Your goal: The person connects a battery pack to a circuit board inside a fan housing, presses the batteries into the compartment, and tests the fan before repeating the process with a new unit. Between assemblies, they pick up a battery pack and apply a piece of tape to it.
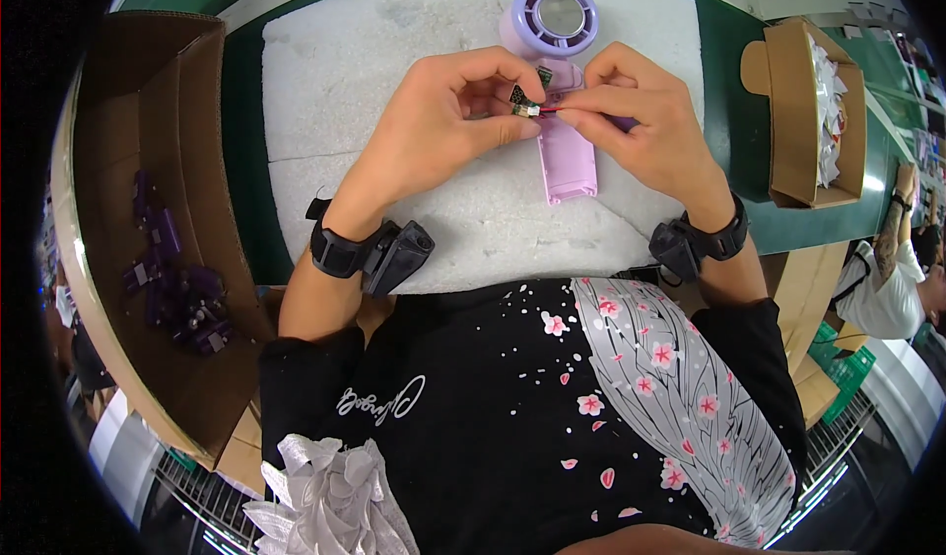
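A small dark circuit board [524,100] with a white connector is pinched between the thumb and fingers of my left hand [443,111]. Thin red and dark wires [550,110] run from that connector to the fingertips of my right hand [650,111], which are closed on them. Part of a purple cylinder [624,122] shows under the right fingers; whether it is gripped is hidden. Between and below the hands lies the open pink handle shell [569,166] of a handheld fan. Its round lilac fan head [555,18] points away from me at the top.
White foam sheets [394,230] cover the green bench [246,151]. On the left stands a deep cardboard box [148,378] with several purple cylinders [163,235] inside. A smaller carton [843,175] at right holds white pieces [828,111]. Another person [877,289] is at far right.
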Demonstrator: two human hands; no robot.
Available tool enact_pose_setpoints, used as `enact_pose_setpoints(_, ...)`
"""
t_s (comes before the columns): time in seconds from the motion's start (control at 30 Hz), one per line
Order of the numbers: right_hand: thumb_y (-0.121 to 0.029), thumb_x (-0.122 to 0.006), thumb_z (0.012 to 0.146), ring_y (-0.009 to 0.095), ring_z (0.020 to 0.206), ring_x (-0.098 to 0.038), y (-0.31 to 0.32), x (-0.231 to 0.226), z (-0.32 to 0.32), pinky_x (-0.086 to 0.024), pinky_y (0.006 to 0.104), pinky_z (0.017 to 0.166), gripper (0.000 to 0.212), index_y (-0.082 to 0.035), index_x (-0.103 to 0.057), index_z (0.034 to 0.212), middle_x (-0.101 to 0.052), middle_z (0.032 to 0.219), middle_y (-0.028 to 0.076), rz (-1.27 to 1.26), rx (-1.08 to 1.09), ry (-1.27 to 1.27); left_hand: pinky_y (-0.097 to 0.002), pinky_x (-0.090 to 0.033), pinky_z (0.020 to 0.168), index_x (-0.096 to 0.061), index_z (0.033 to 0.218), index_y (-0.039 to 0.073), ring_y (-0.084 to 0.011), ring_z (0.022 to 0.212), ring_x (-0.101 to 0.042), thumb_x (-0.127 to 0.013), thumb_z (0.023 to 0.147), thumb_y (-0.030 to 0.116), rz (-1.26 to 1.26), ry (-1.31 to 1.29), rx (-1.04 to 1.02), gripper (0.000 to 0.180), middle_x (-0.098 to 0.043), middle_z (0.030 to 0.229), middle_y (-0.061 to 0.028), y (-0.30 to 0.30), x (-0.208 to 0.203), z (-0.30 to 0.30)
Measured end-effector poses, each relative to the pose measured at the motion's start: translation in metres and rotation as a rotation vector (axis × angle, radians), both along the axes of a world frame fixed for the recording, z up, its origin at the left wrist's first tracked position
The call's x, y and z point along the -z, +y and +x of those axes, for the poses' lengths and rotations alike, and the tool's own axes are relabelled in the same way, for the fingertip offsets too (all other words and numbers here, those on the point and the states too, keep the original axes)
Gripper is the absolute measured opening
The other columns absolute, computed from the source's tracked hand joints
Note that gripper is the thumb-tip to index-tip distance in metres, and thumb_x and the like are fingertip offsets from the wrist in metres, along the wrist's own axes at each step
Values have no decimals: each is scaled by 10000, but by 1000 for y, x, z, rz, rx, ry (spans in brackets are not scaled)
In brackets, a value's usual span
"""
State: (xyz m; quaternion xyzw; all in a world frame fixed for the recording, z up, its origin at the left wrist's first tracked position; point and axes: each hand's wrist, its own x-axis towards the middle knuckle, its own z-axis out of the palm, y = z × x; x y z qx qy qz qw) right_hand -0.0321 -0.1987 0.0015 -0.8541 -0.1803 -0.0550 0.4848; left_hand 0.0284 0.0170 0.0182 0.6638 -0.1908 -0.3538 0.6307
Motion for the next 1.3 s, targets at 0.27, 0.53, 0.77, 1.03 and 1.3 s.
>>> enact_pose_setpoints(0.27,1,-742,746,126,651,-529,-3,-1,1,-408,244,554,122,-8,-715,865,-538,821,48,-17,-40,3,-204,-496,769,-626,978,-1,-68,826,-572,-648,787,-116,-26,-10,7,224,-608,917,-8,1,2,1)
enact_pose_setpoints(0.53,-2,-748,739,124,636,-523,-2,-2,0,-405,244,549,131,-18,-721,866,-538,812,45,-9,-3,-2,-211,-507,777,-624,985,-2,-80,847,-603,-655,785,-114,-30,13,1,232,-626,931,-23,2,2,3)
enact_pose_setpoints(0.77,-17,-765,726,123,625,-520,-1,-4,0,-401,243,540,147,-32,-730,867,-539,787,37,-13,13,-28,-213,-514,771,-622,984,-2,-88,852,-621,-666,783,-106,-34,5,-30,231,-640,937,-32,1,2,2)
enact_pose_setpoints(1.03,-23,-773,717,121,629,-528,0,-3,0,-399,241,533,156,-39,-737,868,-547,781,35,-2,30,-39,-216,-517,759,-617,1006,3,-91,854,-622,-675,783,-98,-85,26,-30,252,-640,939,-35,4,5,3)
enact_pose_setpoints(1.3,-21,-770,722,119,615,-534,2,-2,-1,-397,239,523,145,-34,-734,862,-558,773,36,10,60,-23,-222,-522,771,-610,1034,-3,-99,855,-627,-689,773,-98,-88,62,-99,289,-643,947,-43,-1,2,1)
